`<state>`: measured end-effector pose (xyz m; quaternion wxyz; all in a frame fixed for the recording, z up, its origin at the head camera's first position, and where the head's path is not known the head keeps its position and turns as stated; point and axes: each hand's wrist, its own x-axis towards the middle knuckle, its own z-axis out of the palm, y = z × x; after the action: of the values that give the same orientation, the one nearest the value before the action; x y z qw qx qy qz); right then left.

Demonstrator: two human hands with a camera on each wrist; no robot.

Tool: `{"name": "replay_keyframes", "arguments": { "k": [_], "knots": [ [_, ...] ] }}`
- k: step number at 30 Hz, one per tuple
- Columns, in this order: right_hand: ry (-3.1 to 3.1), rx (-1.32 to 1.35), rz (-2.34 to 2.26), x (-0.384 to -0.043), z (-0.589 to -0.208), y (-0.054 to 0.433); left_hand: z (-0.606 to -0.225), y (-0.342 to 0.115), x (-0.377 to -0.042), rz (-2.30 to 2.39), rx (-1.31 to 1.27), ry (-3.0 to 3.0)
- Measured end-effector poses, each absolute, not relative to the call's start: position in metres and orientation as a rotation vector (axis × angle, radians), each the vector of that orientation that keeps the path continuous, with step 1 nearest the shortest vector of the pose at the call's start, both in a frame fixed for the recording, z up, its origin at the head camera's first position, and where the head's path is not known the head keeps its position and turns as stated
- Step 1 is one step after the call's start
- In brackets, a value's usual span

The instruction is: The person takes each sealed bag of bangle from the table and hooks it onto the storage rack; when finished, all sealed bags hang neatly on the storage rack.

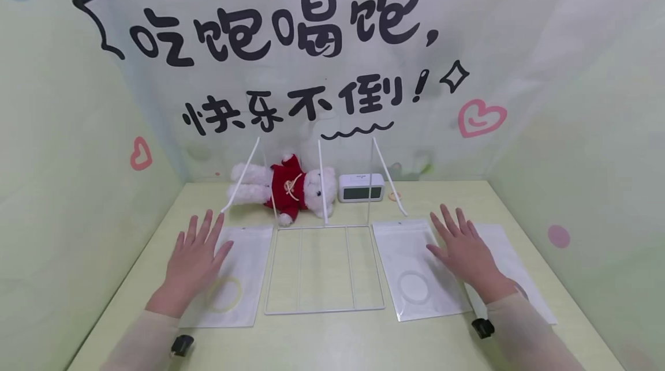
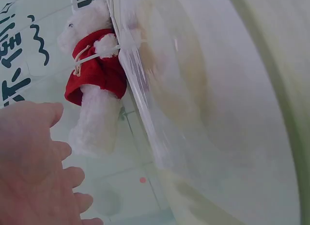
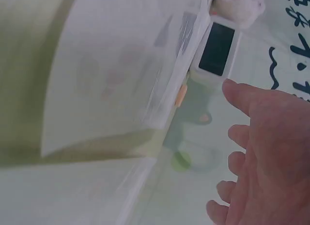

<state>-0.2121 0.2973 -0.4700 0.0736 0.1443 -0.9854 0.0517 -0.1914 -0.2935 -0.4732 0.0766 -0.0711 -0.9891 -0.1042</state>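
Observation:
My left hand (image 1: 194,258), fingers straight and spread, is held palm down over a clear-and-white plastic pouch (image 1: 251,278). A yellowish ring shape (image 1: 239,296) shows on that pouch. On the other side, my right hand (image 1: 464,250) is spread the same way above two more pouches, a near one (image 1: 447,302) with a pale round shape (image 1: 414,288) and a far-right one (image 1: 519,267). Neither hand holds anything. Between them stands a white wire rack (image 1: 324,312), its rectangular base flat on the table and thin bars rising at the back.
Behind the rack a white plush bear (image 1: 251,192) in a red top (image 1: 286,186) lies on its side. Beside it is a white digital clock (image 1: 362,193), with a small orange ring (image 1: 395,196) close by. Printed fabric walls (image 1: 571,146) enclose the table (image 1: 327,342) at back and sides.

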Motion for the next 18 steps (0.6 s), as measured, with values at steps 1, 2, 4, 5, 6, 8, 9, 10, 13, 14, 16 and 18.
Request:
{"name": "replay_keyframes", "arguments": {
  "k": [1, 2, 4, 5, 6, 8, 9, 10, 13, 14, 16, 18],
  "knots": [
    [-2.950, 0.455, 0.128, -0.209, -0.470, 0.293, -0.474, -0.295, -0.192, -0.317, -0.230, -2.976],
    [-2.935, 0.479, 0.111, -0.206, -0.470, 0.288, -0.474, -0.297, -0.194, -0.319, -0.250, -2.989],
    [-2.893, 0.532, 0.105, -0.199, -0.470, 0.278, -0.475, -0.301, -0.197, -0.311, -0.290, -3.012],
    [-2.864, 0.562, 0.113, -0.196, -0.470, 0.273, -0.476, -0.303, -0.199, -0.306, -0.308, -3.021],
    [-2.835, 0.596, 0.124, -0.193, -0.471, 0.268, -0.477, -0.305, -0.201, -0.307, -0.322, -3.029],
    [-2.780, 0.668, 0.142, -0.187, -0.472, 0.258, -0.479, -0.310, -0.206, -0.317, -0.355, -3.043],
    [-2.759, 0.702, 0.153, -0.184, -0.473, 0.253, -0.480, -0.313, -0.209, -0.335, -0.372, -3.052],
    [-2.747, 0.733, 0.166, -0.181, -0.473, 0.249, -0.480, -0.316, -0.211, -0.360, -0.389, -3.062],
    [-2.749, 0.811, 0.205, -0.174, -0.475, 0.237, -0.482, -0.324, -0.221, -0.420, -0.459, -3.088],
    [-2.754, 0.833, 0.218, -0.171, -0.475, 0.233, -0.482, -0.326, -0.224, -0.436, -0.484, -3.093],
    [-2.756, 0.884, 0.247, -0.167, -0.476, 0.227, -0.482, -0.331, -0.232, -0.442, -0.539, -3.083],
    [-2.741, 0.942, 0.273, -0.163, -0.478, 0.221, -0.482, -0.336, -0.238, -0.439, -0.587, -3.060]
  ]
}}
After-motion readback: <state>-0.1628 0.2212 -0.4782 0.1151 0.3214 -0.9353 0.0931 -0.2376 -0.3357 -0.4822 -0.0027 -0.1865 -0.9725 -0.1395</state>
